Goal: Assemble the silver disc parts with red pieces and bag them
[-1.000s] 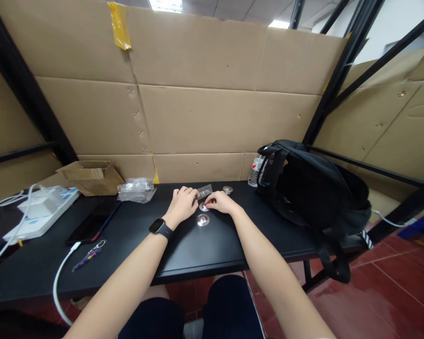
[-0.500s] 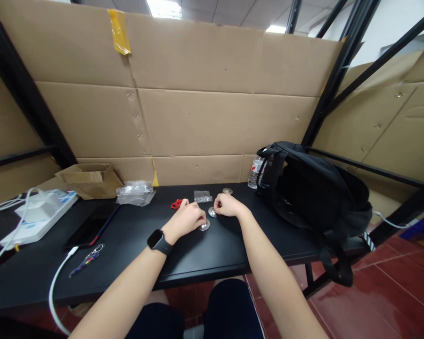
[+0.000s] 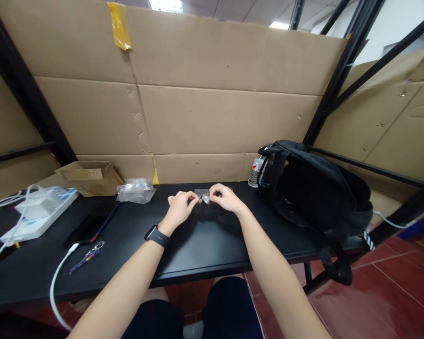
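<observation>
My left hand (image 3: 182,205), with a watch on its wrist, is closed in a pinch on a small round shiny disc (image 3: 199,200), seen nearly edge-on. My right hand (image 3: 226,197) pinches a second clear, shiny disc (image 3: 206,197), its face turned partly towards me. The two discs are close together above the black table; whether they touch I cannot tell. Just behind them lies a small clear plastic bag (image 3: 199,191), partly covered. Another disc shows only as a sliver behind my right hand.
An open black backpack (image 3: 318,188) and a water bottle (image 3: 255,172) stand at right. On the left are plastic packets (image 3: 136,190), a paper bag (image 3: 92,178), a phone (image 3: 92,223), a keychain (image 3: 87,258) and a white power strip (image 3: 44,216). Cardboard (image 3: 198,122) walls the back.
Both hands have lifted their discs from the tabletop and brought them together. My left hand moved up and slightly left, now covering the red item; the discs turned more upright.
</observation>
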Available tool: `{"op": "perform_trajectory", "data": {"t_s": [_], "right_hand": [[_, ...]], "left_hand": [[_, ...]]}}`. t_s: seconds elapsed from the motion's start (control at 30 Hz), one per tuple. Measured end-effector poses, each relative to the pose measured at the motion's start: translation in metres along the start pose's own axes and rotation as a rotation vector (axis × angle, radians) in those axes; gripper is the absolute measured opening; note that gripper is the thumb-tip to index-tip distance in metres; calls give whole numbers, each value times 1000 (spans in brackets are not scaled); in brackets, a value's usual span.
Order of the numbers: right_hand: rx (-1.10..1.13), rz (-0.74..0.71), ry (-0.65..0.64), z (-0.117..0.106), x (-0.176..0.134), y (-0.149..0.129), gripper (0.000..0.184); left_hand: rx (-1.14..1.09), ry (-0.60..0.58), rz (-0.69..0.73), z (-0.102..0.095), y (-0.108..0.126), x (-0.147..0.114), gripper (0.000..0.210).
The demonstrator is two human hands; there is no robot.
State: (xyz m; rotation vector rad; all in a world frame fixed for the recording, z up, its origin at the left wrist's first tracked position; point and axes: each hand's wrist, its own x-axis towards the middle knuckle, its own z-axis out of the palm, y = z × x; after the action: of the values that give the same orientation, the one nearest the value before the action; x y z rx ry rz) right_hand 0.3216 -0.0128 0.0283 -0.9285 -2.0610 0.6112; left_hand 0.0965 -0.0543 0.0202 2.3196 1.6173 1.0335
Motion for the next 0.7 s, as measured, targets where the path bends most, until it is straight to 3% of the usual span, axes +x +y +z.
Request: {"op": "perform_trajectory", "data": {"t_s": [0.13, 0.27, 0.5, 0.7], "right_hand": [[249, 37, 121, 10, 4, -6, 13], [506, 125, 74, 25, 3, -13, 23], [750, 265, -18, 36, -3, -18, 33], [798, 301, -23, 33, -3, -22, 43]], "left_hand": [[-233, 91, -90, 4, -9, 5, 16], [-395, 148, -70, 12, -13, 7, 17], [-398, 203, -62, 13, -10, 5, 18], [-377, 182, -83, 14, -9, 6, 20]]}}
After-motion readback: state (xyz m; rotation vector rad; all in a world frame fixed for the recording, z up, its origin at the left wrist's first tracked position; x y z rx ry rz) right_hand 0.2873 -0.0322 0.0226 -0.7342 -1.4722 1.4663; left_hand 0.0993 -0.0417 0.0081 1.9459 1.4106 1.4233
